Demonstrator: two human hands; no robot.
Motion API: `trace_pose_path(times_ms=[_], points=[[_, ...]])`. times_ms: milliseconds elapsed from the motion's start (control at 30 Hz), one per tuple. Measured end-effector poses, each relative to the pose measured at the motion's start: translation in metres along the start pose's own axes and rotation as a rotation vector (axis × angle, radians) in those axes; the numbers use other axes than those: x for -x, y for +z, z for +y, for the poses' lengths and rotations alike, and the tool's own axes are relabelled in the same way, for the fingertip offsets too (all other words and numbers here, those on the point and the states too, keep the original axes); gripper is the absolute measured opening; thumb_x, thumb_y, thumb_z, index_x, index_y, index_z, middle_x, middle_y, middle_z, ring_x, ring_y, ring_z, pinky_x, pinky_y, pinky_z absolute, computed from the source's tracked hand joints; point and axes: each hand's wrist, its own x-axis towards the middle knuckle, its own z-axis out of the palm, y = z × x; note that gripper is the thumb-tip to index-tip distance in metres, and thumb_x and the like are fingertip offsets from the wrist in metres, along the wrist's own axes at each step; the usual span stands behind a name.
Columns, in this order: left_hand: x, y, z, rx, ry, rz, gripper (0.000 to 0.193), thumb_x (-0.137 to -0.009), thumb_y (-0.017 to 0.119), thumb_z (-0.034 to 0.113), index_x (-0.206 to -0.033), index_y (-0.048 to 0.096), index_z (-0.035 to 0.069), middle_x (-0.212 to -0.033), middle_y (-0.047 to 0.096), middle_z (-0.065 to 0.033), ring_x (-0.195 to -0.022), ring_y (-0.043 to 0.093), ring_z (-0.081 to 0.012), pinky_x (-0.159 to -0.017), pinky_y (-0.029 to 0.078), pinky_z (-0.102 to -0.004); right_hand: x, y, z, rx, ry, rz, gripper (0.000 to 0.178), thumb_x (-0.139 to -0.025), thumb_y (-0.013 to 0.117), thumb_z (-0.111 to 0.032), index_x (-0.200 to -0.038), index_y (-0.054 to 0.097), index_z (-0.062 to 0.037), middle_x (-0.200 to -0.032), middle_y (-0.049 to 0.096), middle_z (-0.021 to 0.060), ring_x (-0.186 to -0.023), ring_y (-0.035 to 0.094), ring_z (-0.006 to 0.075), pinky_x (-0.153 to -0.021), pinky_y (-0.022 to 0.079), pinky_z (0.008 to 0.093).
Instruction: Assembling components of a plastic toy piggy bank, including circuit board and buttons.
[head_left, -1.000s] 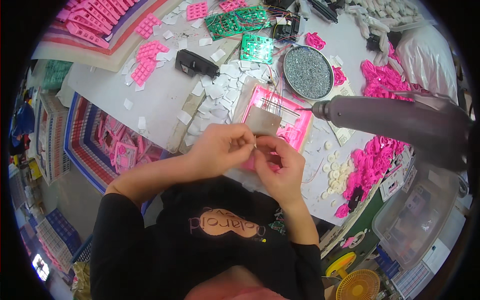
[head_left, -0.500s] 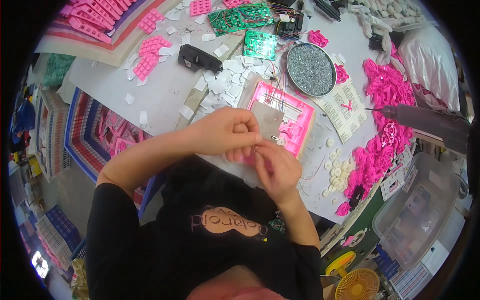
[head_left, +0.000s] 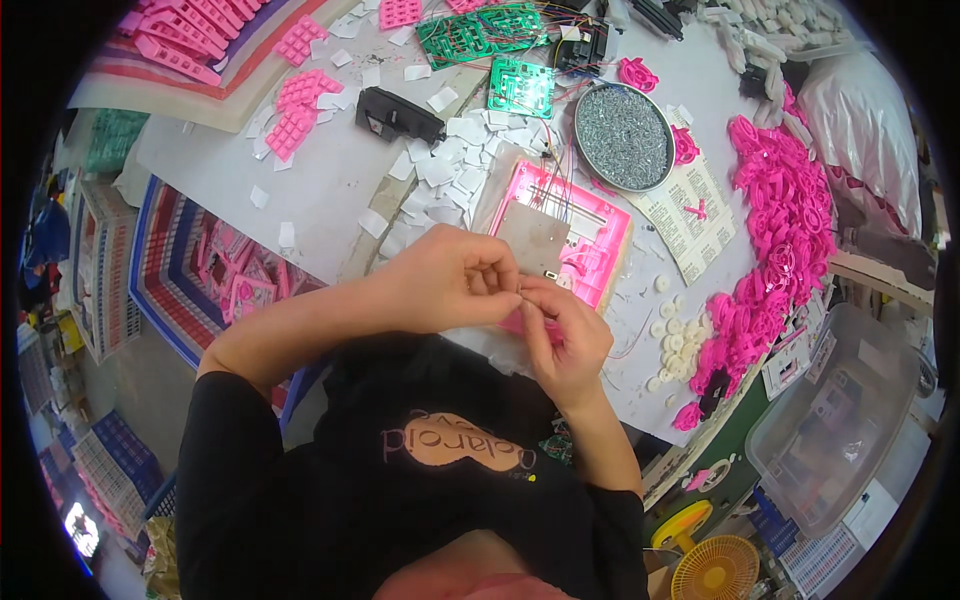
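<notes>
My left hand (head_left: 450, 280) and my right hand (head_left: 565, 335) meet fingertip to fingertip at the near edge of a pink plastic housing (head_left: 600, 235). Both pinch a tiny part between them, too small to identify. A grey rectangular panel (head_left: 535, 240) lies in the housing, and thin wires run from it toward the green circuit boards (head_left: 520, 85). Behind the housing, white paper squares (head_left: 440, 170) lie scattered.
A round tray of screws (head_left: 622, 135) stands beyond the housing, a printed sheet (head_left: 690, 210) beside it. Pink plastic parts (head_left: 780, 230) pile up at right, white discs (head_left: 675, 330) near them. A black device (head_left: 395, 115) and pink keypads (head_left: 295, 100) lie at back left. A clear bin (head_left: 840, 420) sits low right.
A grey hanging tool that crossed the right side has gone out of view. My hands stay pinched together at the housing's near edge, now a little lower in the picture.
</notes>
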Motion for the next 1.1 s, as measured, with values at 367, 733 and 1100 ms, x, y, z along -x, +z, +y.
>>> trace_pose_path(times_ms=[367,733,1100], points=[[0.002,0.010,-0.002,-0.161,0.027,0.128,0.006,-0.089,0.066,0.002,-0.086,0.065,-0.002,-0.070,0.062,0.0013,-0.063,0.056,-0.0025,-0.057,0.046,-0.0187,0.002,0.007,-0.001,0.004,0.015,0.054,0.013,-0.083,0.073,0.005,-0.095,0.067,0.0029,-0.096,0.074,0.0171,-0.084,0.073,0.0301,-0.071,0.057,0.0335],[-0.017,-0.008,-0.001,0.341,-0.352,-0.036,0.012,-0.092,0.064,0.004,-0.102,0.064,-0.003,-0.083,0.069,-0.0066,-0.069,0.065,-0.0100,-0.056,0.051,-0.0237,0.001,0.003,0.004,0.193,-0.276,-0.017,0.023,-0.076,0.078,0.002,-0.097,0.070,0.0008,-0.104,0.071,0.0147,-0.088,0.070,0.0293,-0.073,0.056,0.0348],[-0.006,0.003,-0.027,-0.587,0.491,0.212,0.012,-0.083,0.068,0.005,-0.095,0.065,0.006,-0.087,0.066,-0.0102,-0.080,0.066,-0.0306,-0.066,0.053,-0.0387,0.001,0.005,0.005,0.478,-0.233,-0.143,0.027,-0.071,0.073,-0.009,-0.098,0.075,-0.0080,-0.088,0.059,0.0036,-0.083,0.054,0.0247,-0.069,0.046,0.0371]])
